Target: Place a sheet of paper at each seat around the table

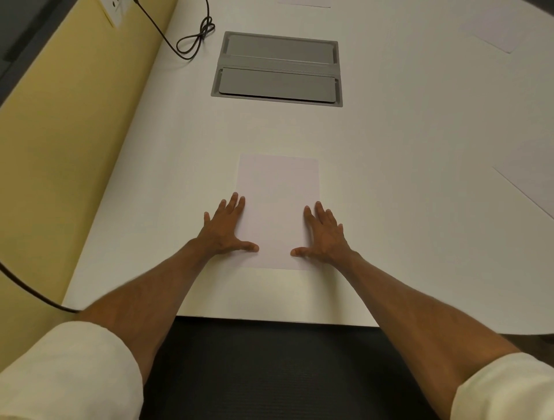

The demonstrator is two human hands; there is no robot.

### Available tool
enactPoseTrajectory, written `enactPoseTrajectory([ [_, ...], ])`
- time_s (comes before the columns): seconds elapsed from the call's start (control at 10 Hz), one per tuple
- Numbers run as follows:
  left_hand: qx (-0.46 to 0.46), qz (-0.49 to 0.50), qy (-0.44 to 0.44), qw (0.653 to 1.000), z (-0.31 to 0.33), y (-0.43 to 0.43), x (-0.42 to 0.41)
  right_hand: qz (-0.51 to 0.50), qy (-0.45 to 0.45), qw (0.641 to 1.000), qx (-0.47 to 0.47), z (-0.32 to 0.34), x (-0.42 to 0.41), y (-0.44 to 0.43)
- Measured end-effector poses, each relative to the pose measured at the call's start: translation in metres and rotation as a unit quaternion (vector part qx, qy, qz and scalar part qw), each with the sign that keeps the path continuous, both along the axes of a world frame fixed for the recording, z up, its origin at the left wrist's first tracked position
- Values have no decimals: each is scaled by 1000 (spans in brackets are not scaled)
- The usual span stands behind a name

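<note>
A white sheet of paper [277,198] lies flat on the white table [404,135], straight in front of me near the front edge. My left hand [224,229] rests flat on its left edge, fingers spread, thumb on the sheet. My right hand [322,232] lies flat on its right edge the same way. Neither hand grips anything. Other sheets lie at the right edge [530,183], far right [494,30] and far end [304,3] of the table.
A grey cable hatch [277,69] is set into the table's middle. A black cable [195,36] loops at the far left, beside a yellow wall [60,135]. Dark floor [269,374] lies below the front edge.
</note>
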State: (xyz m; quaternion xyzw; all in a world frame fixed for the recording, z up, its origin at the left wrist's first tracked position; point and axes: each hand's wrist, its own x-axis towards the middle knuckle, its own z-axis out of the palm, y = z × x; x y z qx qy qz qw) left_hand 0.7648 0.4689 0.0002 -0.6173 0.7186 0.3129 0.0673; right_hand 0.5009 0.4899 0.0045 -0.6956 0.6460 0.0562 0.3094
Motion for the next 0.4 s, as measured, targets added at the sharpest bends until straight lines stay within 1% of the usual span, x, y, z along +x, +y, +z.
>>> enactPoseTrajectory([
  [0.2, -2, 5, 5, 1000, 5, 4, 3, -27, -39, 999, -11, 9, -6, 2],
  [0.3, -22, 27, -4, 999, 17, 3, 4, -35, -35, 998, -26, 17, -5, 1],
  [0.4, -62, 19, -24, 998, 32, -2, 6, -38, -12, 997, -68, 25, -7, -1],
])
